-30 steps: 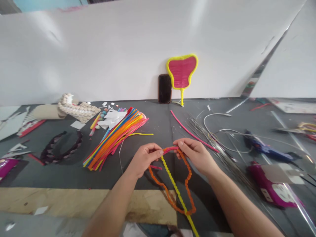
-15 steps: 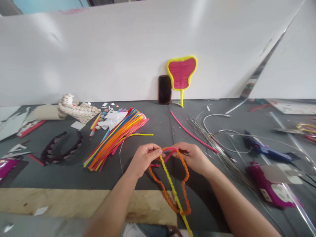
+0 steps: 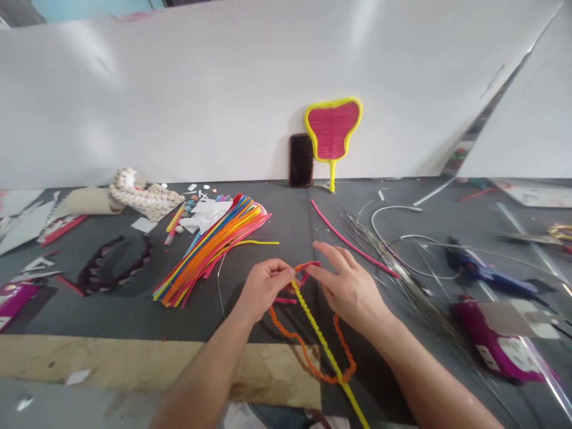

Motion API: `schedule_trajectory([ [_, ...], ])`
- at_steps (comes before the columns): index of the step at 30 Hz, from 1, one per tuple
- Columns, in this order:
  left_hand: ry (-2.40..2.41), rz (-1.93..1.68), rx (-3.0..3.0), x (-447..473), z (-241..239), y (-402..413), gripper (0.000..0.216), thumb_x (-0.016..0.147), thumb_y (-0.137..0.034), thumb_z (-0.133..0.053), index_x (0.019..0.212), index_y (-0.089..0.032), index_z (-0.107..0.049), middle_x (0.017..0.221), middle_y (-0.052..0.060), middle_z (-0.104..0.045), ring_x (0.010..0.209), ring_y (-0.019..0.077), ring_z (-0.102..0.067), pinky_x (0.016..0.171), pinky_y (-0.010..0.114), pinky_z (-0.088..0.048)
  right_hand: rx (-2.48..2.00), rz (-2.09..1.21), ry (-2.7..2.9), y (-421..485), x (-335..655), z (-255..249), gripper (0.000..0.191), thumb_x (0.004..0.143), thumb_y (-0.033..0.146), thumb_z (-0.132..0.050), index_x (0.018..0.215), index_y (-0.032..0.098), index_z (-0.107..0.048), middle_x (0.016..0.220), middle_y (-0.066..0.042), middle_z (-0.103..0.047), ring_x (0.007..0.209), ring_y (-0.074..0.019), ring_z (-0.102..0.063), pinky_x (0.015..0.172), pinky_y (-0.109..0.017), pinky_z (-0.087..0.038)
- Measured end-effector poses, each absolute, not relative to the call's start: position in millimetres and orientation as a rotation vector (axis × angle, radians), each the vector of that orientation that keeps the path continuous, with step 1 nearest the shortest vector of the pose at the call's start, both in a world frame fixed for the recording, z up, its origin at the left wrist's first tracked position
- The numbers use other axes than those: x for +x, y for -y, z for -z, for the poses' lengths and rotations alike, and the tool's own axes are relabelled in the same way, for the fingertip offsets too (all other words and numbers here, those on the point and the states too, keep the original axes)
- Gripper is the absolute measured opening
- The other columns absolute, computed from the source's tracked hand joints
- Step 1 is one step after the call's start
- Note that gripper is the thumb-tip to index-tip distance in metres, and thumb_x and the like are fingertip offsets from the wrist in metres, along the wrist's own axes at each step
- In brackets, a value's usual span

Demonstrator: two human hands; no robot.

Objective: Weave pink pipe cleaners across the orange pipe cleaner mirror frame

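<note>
My left hand point(image 3: 268, 289) pinches the upper end of an orange twisted pipe-cleaner loop point(image 3: 300, 336), where a yellow twisted pipe cleaner point(image 3: 324, 351) meets it. The yellow one slants down across the loop toward the lower edge. A short pink pipe cleaner point(image 3: 315, 263) is wound at the top of the loop. Beside it, my right hand point(image 3: 351, 286) has its fingers spread, a fingertip at or very near the pink end. This hand covers the loop's right side. Another pink piece point(image 3: 285, 301) sticks out below my left fingers.
A bundle of coloured pipe cleaners point(image 3: 214, 250) lies left, near a dark braided headband point(image 3: 116, 265). A yellow-rimmed pink fan shape point(image 3: 334, 131) and a phone point(image 3: 301, 161) lean on the white board. Wires point(image 3: 393, 256), a glue gun point(image 3: 491, 271) and a purple power strip point(image 3: 500, 348) lie right.
My right hand has loosened its pinch at the pink pipe cleaner and spread its fingers over the loop's right side. My left hand keeps its pinch; the loop hangs slightly farther right.
</note>
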State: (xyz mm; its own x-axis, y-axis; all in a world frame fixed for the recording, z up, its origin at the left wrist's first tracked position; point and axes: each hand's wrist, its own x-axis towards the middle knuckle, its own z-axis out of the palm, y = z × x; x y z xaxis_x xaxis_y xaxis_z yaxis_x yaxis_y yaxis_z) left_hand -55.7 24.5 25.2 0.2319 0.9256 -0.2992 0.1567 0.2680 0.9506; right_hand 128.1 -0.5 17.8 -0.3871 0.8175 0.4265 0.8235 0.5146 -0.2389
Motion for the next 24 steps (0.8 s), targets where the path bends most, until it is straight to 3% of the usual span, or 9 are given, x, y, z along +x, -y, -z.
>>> schedule_trajectory([
  [9, -1.172, -0.731, 1.187, -55.1, -25.7, -22.9, 0.020, 0.074, -0.034, -0.063, 0.066, -0.016, -0.061, 0.063, 0.001, -0.065, 0.057, 0.0131, -0.060, 0.060, 0.025, -0.048, -1.330, 0.144, 2.292, -0.4, 127.3, -13.3, 0.026, 0.084, 0.006, -0.047, 0.084, 0.023, -0.067, 0.124, -0.010, -0.056, 0.105, -0.0262, -0.051, 0.075, -0.036, -0.054],
  [24, -1.202, -0.792, 1.156, -57.8, -22.6, -25.0, 0.017, 0.075, -0.029, -0.061, 0.067, -0.015, -0.061, 0.065, 0.001, -0.068, 0.055, 0.0110, -0.059, 0.060, 0.023, -0.048, -1.087, -0.079, 2.109, -5.9, 135.6, -10.3, 0.026, 0.087, 0.003, -0.041, 0.095, 0.020, -0.058, 0.106, -0.009, -0.069, 0.093, -0.0178, -0.065, 0.081, -0.031, -0.053],
])
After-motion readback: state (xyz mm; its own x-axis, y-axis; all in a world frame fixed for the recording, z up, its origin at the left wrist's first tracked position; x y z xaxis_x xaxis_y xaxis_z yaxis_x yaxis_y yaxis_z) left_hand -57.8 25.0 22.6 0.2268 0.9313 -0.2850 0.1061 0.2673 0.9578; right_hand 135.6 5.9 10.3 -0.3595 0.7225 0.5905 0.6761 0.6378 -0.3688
